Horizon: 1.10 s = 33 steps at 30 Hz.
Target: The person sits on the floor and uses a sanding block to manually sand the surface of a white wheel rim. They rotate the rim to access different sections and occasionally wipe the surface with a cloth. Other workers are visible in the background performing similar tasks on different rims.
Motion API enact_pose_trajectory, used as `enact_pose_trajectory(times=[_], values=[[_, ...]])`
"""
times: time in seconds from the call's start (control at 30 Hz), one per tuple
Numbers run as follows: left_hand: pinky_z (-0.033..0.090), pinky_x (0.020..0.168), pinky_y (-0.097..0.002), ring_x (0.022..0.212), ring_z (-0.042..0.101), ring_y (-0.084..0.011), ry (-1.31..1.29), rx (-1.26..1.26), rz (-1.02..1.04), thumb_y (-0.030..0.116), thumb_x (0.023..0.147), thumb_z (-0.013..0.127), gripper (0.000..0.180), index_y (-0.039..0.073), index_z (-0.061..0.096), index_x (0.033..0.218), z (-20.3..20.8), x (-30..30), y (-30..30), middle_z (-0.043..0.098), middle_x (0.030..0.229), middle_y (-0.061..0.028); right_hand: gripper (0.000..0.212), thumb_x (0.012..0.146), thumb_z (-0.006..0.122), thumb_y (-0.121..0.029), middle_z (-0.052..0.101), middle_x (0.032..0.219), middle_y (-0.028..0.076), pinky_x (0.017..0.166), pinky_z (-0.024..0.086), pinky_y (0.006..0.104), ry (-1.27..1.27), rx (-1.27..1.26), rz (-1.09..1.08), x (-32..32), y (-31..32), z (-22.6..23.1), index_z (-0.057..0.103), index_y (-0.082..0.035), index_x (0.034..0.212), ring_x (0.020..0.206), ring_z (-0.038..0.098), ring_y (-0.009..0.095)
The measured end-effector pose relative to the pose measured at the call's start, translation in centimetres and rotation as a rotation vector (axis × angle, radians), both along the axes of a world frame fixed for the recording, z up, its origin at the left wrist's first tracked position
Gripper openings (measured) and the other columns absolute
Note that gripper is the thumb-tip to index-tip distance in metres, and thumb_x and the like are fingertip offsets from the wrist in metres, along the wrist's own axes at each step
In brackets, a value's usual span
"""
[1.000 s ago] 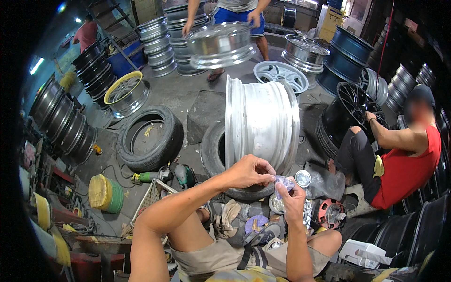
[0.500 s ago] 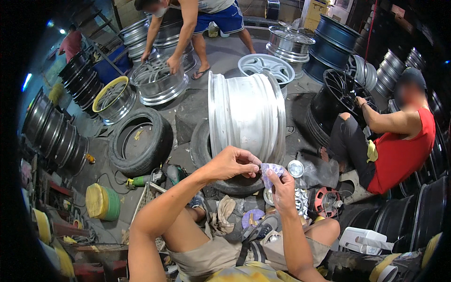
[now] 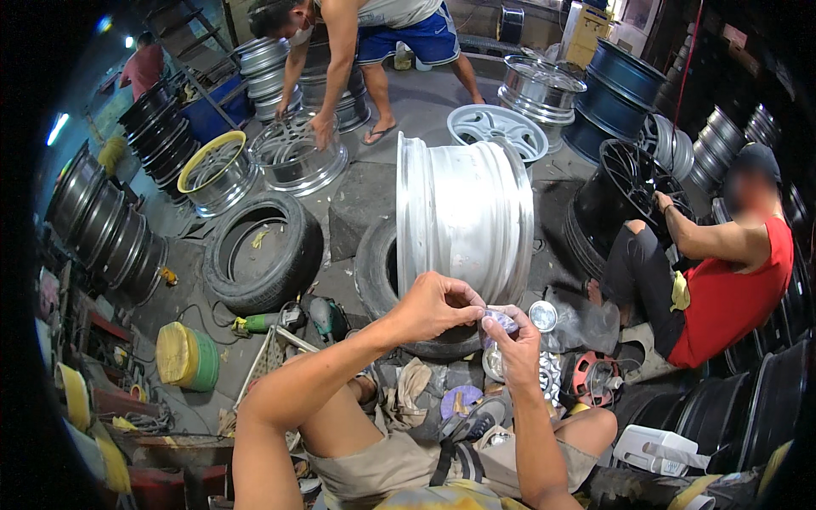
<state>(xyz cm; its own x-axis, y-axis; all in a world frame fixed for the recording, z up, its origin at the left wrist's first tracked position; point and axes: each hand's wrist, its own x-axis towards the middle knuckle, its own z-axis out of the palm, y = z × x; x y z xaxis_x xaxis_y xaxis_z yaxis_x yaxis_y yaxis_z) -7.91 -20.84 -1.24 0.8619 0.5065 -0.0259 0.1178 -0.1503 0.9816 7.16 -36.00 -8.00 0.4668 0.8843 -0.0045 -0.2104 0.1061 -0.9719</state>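
Observation:
Between both hands, in front of the wheel, is a small folded piece of purple-and-whitish sandpaper [image 3: 501, 320]. My right hand [image 3: 516, 347] grips it with thumb and fingers. My left hand [image 3: 442, 308] is closed in a pinch at its left edge, the thumb and forefinger meeting there. Just beyond stands a large bare silver wheel rim [image 3: 463, 212] on its tread side, lit brightly and resting on a flat black tire [image 3: 374, 268]. A purple sanding disc [image 3: 459, 401] lies by my shoe. Next to my right hand is a round tin [image 3: 542, 315].
To the left lie a loose tire [image 3: 263, 255], a green power grinder [image 3: 268, 320] and a yellow-green roll [image 3: 187, 357]. Stacked rims [image 3: 106, 229] line the sides. A person in red [image 3: 731, 280] works on a black rim at right; another bends over a chrome rim [image 3: 297, 157].
The sandpaper, spread upright before, is now folded smaller between my fingers. My left fingertips have moved right against it. The whole view has shifted slightly, with things appearing further right.

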Motion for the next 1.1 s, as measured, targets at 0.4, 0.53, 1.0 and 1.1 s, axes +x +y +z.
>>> enact_pose_trajectory(times=[0.4, 0.53, 1.0, 1.1], values=[[0.054, 0.065, -0.0238, 0.071, 0.065, -0.0072, -0.05, -0.067, 0.169, 0.012, 0.094, 0.076, 0.019, -0.005, 0.076, 0.101, 0.2, -1.2, 1.1, 0.073, 0.079, -0.0048, 0.021, 0.094, 0.079, -0.007, 0.066, 0.103, 0.001, 0.08, 0.05, 0.0233, -0.234, 0.147, -0.194, -2.7, 2.8, 1.4, 0.069, 0.002, 0.11, 0.09, 0.06, 0.007], [0.054, 0.066, -0.0241, 0.073, 0.065, -0.007, -0.041, -0.092, 0.142, 0.009, 0.095, 0.074, 0.02, -0.007, 0.076, 0.107, 0.0, -1.8, 1.5, 0.073, 0.079, -0.0052, 0.017, 0.095, 0.077, -0.007, 0.064, 0.094, 0.0, 0.078, 0.048, 0.0243, -0.323, 0.143, -0.149, -3.3, 2.7, 2.0, 0.073, 0.004, 0.106, 0.086, 0.059, 0.008], [0.052, 0.096, -0.0488, 0.106, 0.068, -0.0397, 0.056, 0.716, 0.906, 0.029, 0.092, 0.071, 0.046, -0.001, 0.064, 0.125, 2.2, 1.7, 17.7, 0.069, 0.116, -0.0229, 0.021, 0.088, 0.078, -0.006, 0.06, 0.088, 0.013, 0.07, 0.049, 0.04, -1.177, 0.266, -0.352, 1.3, 12.4, 2.4, 0.077, -0.003, 0.108, 0.078, 0.06, 0.028], [0.05, 0.101, -0.0521, 0.115, 0.066, -0.0445, 0.205, 0.531, 0.98, 0.038, 0.096, 0.064, 0.052, -0.003, 0.061, 0.128, 0.9, 4.9, 20.9, 0.068, 0.121, -0.0269, 0.025, 0.086, 0.077, -0.005, 0.057, 0.092, 0.013, 0.075, 0.049, 0.0417, -1.298, 0.233, -0.336, 1.4, 13.6, 1.6, 0.076, -0.005, 0.111, 0.085, 0.06, 0.031]])
